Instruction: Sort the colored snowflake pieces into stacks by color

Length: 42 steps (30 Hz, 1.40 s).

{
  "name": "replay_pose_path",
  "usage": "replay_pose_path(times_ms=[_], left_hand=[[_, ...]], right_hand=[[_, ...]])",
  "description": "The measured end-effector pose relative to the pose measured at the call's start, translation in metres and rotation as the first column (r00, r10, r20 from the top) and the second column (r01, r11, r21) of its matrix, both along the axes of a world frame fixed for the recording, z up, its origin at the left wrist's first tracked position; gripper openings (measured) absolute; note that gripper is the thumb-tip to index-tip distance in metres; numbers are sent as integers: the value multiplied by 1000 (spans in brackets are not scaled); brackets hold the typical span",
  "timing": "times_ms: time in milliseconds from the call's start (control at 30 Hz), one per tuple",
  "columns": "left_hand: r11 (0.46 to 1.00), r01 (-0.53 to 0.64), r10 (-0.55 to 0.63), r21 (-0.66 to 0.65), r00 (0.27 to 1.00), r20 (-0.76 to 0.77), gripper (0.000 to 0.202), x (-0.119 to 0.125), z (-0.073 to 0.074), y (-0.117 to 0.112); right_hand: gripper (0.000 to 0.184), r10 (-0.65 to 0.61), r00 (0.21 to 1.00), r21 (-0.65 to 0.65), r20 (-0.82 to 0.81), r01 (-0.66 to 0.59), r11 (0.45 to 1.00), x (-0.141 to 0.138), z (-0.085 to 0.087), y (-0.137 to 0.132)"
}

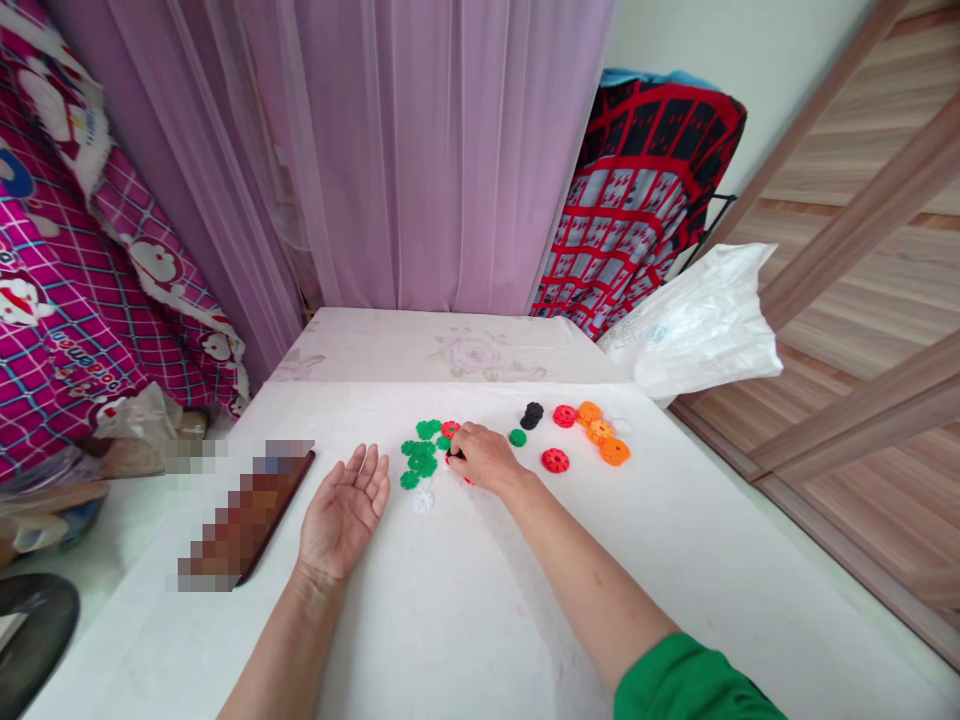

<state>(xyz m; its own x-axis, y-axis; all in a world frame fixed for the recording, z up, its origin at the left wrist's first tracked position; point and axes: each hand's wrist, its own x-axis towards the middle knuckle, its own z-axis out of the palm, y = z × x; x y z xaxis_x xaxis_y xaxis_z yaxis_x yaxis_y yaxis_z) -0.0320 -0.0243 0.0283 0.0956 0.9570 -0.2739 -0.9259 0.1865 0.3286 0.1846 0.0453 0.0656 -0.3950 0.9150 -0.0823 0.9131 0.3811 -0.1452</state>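
My left hand point(345, 515) lies palm up with its fingers stretched out and holds nothing. Beside it is a loose cluster of green notched plastic discs point(421, 462), with a clear whitish disc point(424, 499) just in front. My right hand point(484, 458) is closed over the middle of the table, a dark, seemingly black disc point(455, 454) pinched at its fingertips. A red disc point(450, 429) shows just past those fingers, and more red bits are partly hidden under the hand. To the right lie black discs point(532, 415), a green disc point(518, 438) and a red disc point(556, 460).
Orange discs point(600, 431) and another red disc point(565, 416) lie farther right on the white-covered table point(465, 620). A white plastic bag point(697, 325) sits at the back right corner. On the left rests a dark-edged, blurred flat object point(247, 520).
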Motion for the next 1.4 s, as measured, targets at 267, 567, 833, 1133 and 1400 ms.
replay_pose_path(times_ms=[267, 567, 833, 1133, 1400], left_hand=[[1000, -6, 6, -14, 1000, -4, 30, 1, 3, 0], [1000, -4, 4, 0, 1000, -11, 29, 1, 1, 0], [1000, 7, -7, 2, 1000, 1, 28, 1, 2, 0], [1000, -1, 1, 6, 1000, -6, 28, 1, -1, 0], [1000, -13, 13, 1, 999, -39, 30, 1, 0, 1]], right_hand=[[31, 60, 998, -61, -20, -61, 996, 15, 4, 5], [24, 144, 990, -11, 14, -143, 990, 21, 10, 9], [28, 147, 989, -7, 35, -147, 989, 27, 9, -1], [27, 107, 992, 22, 67, -109, 994, 24, 1, 5], [28, -46, 998, 155, -51, 53, 986, 55, 11, 6]])
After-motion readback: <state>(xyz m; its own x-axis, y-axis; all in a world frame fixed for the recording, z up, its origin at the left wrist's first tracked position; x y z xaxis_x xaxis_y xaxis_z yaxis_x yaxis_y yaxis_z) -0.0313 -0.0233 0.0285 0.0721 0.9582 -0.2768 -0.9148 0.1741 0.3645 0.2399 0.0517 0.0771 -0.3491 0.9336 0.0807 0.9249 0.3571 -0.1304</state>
